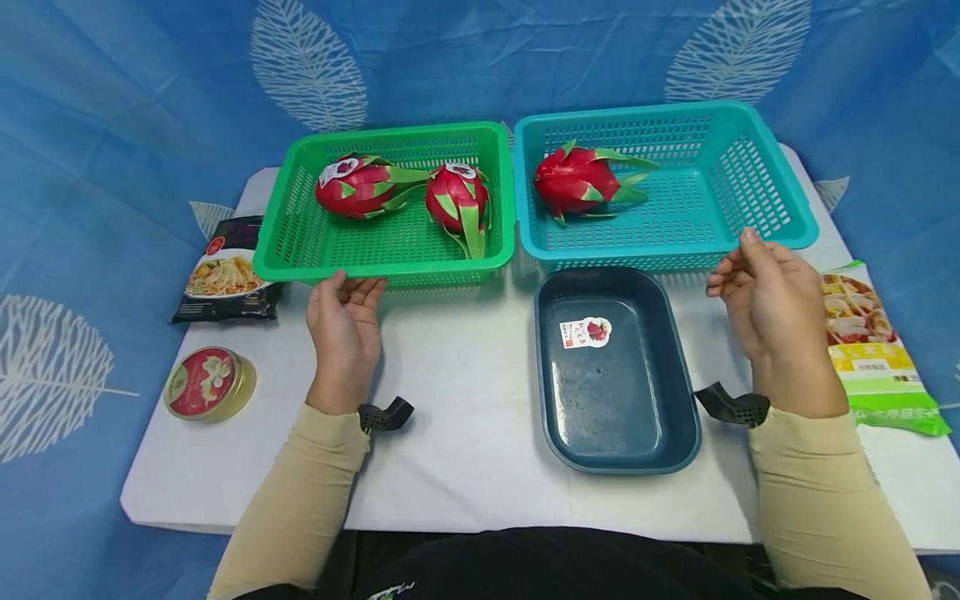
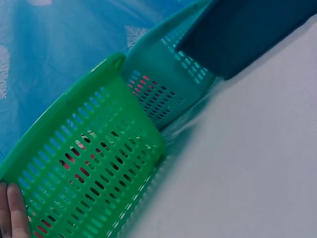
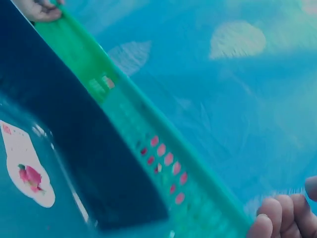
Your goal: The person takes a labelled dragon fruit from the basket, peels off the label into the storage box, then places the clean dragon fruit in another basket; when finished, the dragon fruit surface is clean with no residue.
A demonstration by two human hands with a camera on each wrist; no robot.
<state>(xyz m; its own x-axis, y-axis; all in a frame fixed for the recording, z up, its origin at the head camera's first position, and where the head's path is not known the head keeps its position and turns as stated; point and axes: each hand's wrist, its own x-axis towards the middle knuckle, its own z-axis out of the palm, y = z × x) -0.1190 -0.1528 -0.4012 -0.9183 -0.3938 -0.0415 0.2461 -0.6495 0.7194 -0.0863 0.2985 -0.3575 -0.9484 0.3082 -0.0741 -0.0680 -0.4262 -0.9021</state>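
My left hand point(image 1: 345, 333) holds the front rim of the green basket point(image 1: 322, 273), thumb at the rim and fingers point(image 2: 17, 210) against the outer wall. Two dragon fruits lie inside: one point(image 1: 360, 196) on its side, the other point(image 1: 453, 200) with its leaf tips toward me. My right hand point(image 1: 776, 308) is near the front right corner of the teal basket point(image 1: 637, 250). Its fingers point(image 3: 290, 213) are loosely curled, with nothing visible between them and the thumb. A single dragon fruit point(image 1: 576, 179) lies at that basket's left end.
A dark blue tub point(image 1: 615, 392) stands before the teal basket, a dragon fruit sticker point(image 1: 587, 332) on its bottom. At the left are a black noodle packet point(image 1: 225, 275) and a round tin point(image 1: 210, 383). A green-and-yellow food bag point(image 1: 873, 350) lies at the right of the white table point(image 1: 450, 433).
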